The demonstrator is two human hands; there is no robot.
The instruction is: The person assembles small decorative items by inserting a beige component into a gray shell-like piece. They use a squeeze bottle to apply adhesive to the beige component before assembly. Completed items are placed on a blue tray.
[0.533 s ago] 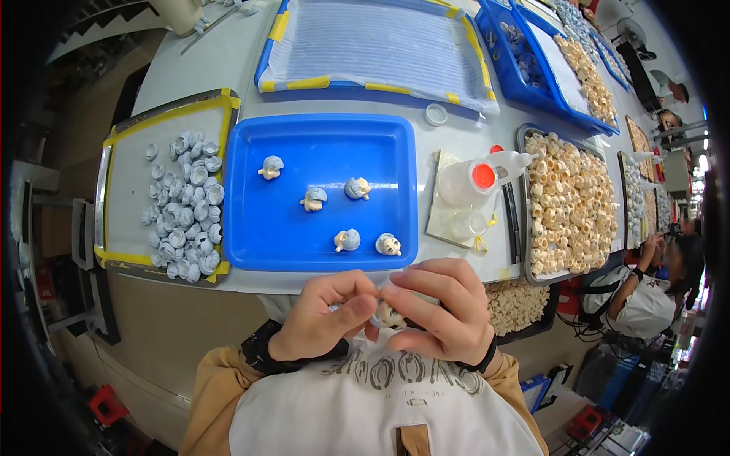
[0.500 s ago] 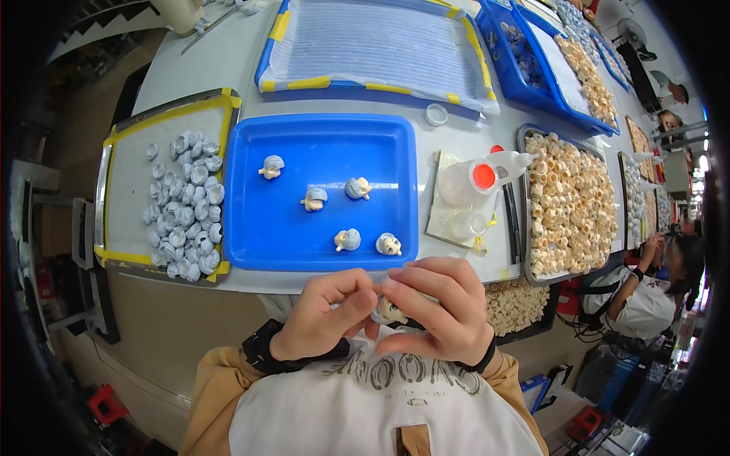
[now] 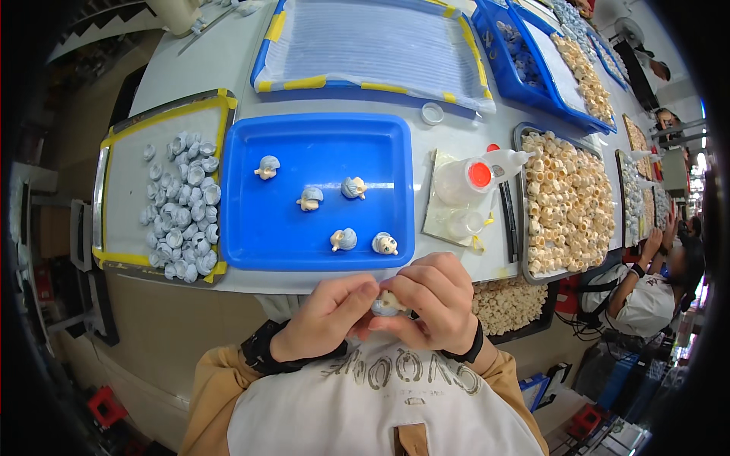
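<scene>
A small doll head with pale blue hair is held close to my body, just off the table's front edge. My right hand grips it between thumb and fingers. Curled fingers and thumb of my left hand close in on its left side; the contact is partly hidden. Beyond my hands a blue tray carries several similar doll heads with blue hair, spread apart. Left of it, many hollow pale blue hair pieces lie on a yellow-taped board.
Right of the tray stand a white squeeze bottle with a red cap and a small clear cup. Farther right, a metal tray is full of beige hollow head pieces. A paper-lined tray lies behind. Another person sits at right.
The doll head has turned between my fingers: its painted face showed before, now its blue hair does. My right hand has shifted slightly left and its fingers have closed in.
</scene>
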